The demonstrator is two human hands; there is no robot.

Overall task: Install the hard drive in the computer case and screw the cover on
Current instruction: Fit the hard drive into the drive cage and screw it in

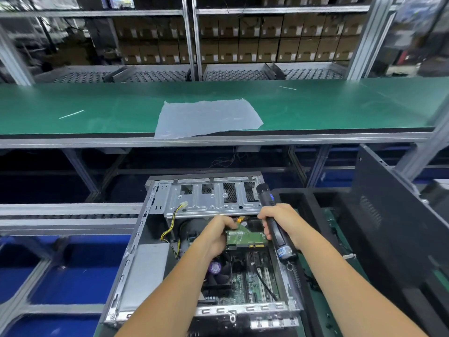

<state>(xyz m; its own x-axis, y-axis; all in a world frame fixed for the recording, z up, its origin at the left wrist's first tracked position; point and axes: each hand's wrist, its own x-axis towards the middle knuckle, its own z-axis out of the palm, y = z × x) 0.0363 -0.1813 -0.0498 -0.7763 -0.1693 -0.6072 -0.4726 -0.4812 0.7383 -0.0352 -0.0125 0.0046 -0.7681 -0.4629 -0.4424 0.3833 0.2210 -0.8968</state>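
An open grey computer case (136, 242) lies in front of me with its motherboard showing. Inside it, just below the metal drive bay (209, 200), sits the hard drive (245, 237), its green circuit board facing up. My left hand (216, 237) grips the drive's left side, fingers curled over its top edge. My right hand (279, 220) is wrapped around a black electric screwdriver (274, 222), which stands tilted right beside the drive, its top end over the bay. The black side cover (388, 215) leans upright at the right.
A green conveyor belt (97, 110) runs across behind the case, with a clear plastic bag (209, 117) lying on it. Shelves of cardboard boxes (267, 42) fill the back. Yellow and black cables (172, 227) hang in the case's left part. A black tray (311, 198) borders the case at right.
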